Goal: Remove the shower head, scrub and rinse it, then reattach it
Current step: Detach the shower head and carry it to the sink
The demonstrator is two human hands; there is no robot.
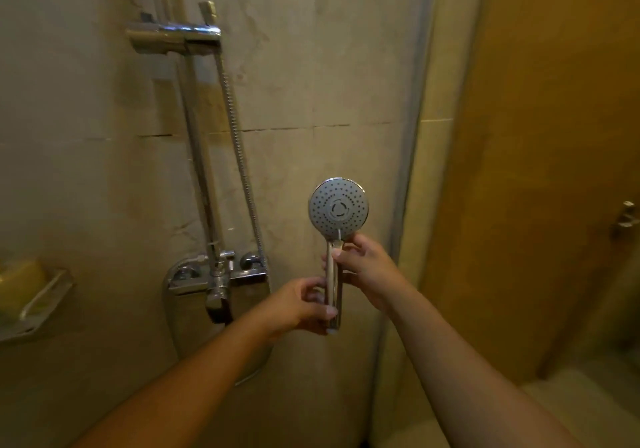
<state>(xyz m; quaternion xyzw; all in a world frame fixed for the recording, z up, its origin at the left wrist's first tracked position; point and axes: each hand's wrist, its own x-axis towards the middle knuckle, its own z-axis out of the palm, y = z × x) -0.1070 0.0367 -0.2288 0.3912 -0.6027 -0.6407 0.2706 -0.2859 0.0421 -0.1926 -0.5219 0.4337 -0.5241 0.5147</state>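
Tiled shower wall [311, 66]; the hose [239, 142] hangs from the bracket [187, 37]. The shower head [338, 205] stands upright, with no hose visible at its foot. The left hand [298, 305] grips the handle base; the right hand [363, 264] pinches the neck. Removal appears complete; scrubbing next requires one free hand.

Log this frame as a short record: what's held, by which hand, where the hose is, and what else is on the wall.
held item: shower head, spray face toward the camera
left hand: grips the handle's lower end
right hand: grips the handle just below the head
hose: hangs from the rail bracket down to the mixer tap; none seen on the handle
wall, left: soap dish
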